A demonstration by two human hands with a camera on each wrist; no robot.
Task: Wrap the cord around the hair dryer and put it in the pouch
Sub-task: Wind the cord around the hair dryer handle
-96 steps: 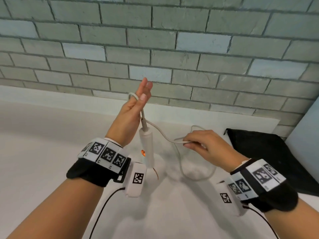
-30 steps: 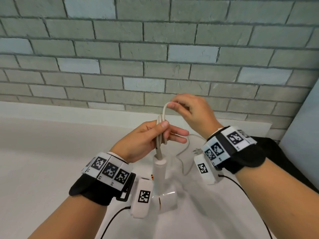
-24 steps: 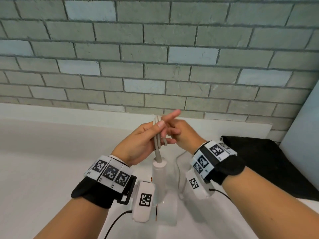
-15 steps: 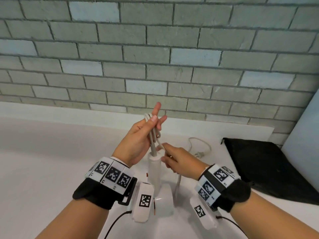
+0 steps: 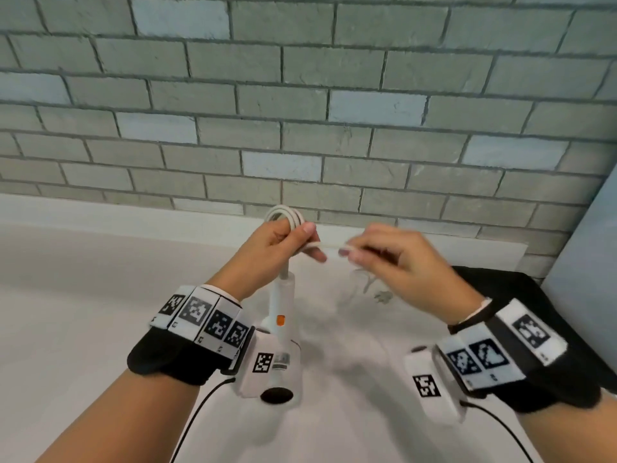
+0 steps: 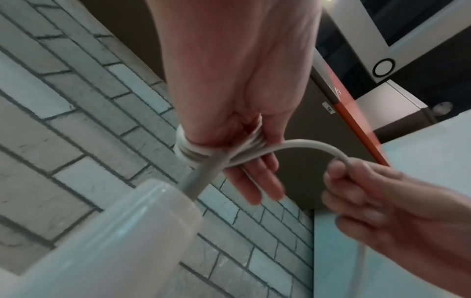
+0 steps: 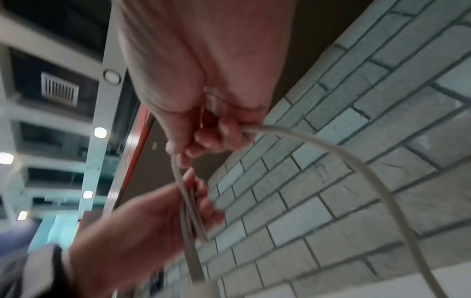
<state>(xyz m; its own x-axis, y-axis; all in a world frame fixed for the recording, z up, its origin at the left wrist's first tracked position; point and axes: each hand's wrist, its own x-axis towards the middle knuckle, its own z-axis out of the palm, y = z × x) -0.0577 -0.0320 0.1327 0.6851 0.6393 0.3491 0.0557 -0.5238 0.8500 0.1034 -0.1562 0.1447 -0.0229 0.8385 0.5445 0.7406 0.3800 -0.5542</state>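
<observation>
- Nearest us, the hair dryer (image 5: 282, 329) stands on the bench (image 5: 83, 312), its handle rising to the bundle of cord (image 5: 285, 213) held just above it.
- Half a second ago our right hand (image 5: 400, 272) sat low beside the dryer's handle; now it has risen to the level of the bundle, to the right of the dryer, drawing a free length of cord sideways.
- We read that as one more loop about to join the bundle, so the wrapping is underway but not done.
- Our left hand (image 5: 270, 252) is directly above the dryer, thumb and fingers (image 6: 254, 181) clamped on several gathered loops that poke out over the top of the hand.
- Our right hand's curled fingers (image 6: 356, 193) pinch the cord, which arcs from there back to the bundle.
- Farther back, right of the dryer, the plug end is only a blur on the bench.
- Beyond it the black pouch (image 5: 534, 289) lies flat on the bench, still waiting for the dryer.
</observation>
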